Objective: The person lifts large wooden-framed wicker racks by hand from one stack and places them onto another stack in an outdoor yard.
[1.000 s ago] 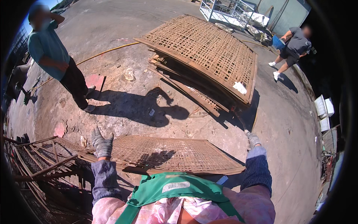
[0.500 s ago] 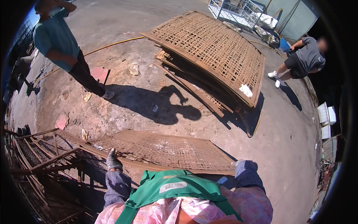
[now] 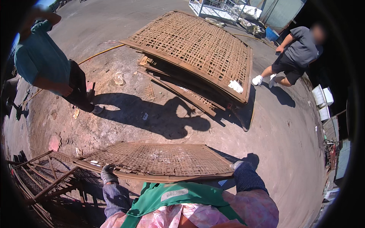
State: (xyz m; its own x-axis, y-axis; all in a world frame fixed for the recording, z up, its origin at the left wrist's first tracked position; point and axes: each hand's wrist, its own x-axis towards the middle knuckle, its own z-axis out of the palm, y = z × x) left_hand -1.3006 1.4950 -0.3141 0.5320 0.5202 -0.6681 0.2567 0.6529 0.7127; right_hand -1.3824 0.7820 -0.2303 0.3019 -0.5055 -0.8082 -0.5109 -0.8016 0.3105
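Observation:
A woven bamboo panel (image 3: 159, 157) with a wooden frame spans the space in front of my body, tilted, its near rail close to my green apron (image 3: 178, 192). My left hand (image 3: 109, 174), in a greyish glove, is closed over the near rail towards its left end. At the panel's right end, my right hand (image 3: 237, 165) grips the frame corner; its fingers are partly hidden by the striped sleeve (image 3: 249, 176). Farther off lies a stack of similar woven panels (image 3: 194, 49), with a white scrap (image 3: 235, 86) on the top one.
At lower left stand slatted wooden frames (image 3: 47, 171). One person in a teal shirt (image 3: 42, 57) stands at far left; another in a grey shirt (image 3: 304, 43) is right of the stack. A yellow hose (image 3: 100, 52) crosses the concrete. White boxes (image 3: 322, 97) sit at far right.
My view has turned to the right, so the stack and the teal-shirted person appear farther left. The grey-shirted person has stepped closer to the stack. Both my hands still hold the panel.

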